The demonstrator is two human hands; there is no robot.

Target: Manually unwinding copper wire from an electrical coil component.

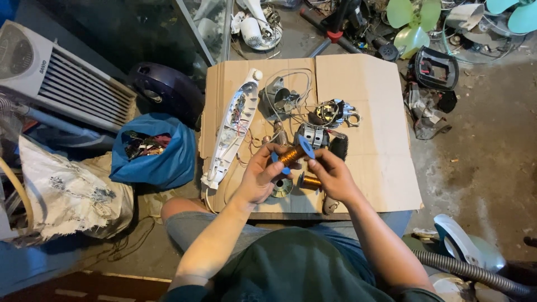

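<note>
A spool of copper wire with blue end flanges (pixel 293 155) is held between both hands above a cardboard sheet (pixel 376 128). My left hand (pixel 260 174) grips its near end. My right hand (pixel 332 174) grips the far end by the blue flange. A second copper coil (pixel 309 182) lies on the cardboard just under my right hand. A round metal disc (pixel 281 188) sits below my left hand. Motor parts (pixel 333 113) and a grey motor housing with wires (pixel 278 96) lie further back on the cardboard.
A long white opened casing with wiring (pixel 234 130) lies at the cardboard's left. A blue bag of scraps (pixel 150 150) and a white fan heater (pixel 59 75) stand left. Green fan blades (pixel 413 22), a black frame (pixel 436 68) and a corrugated hose (pixel 470 273) lie to the right.
</note>
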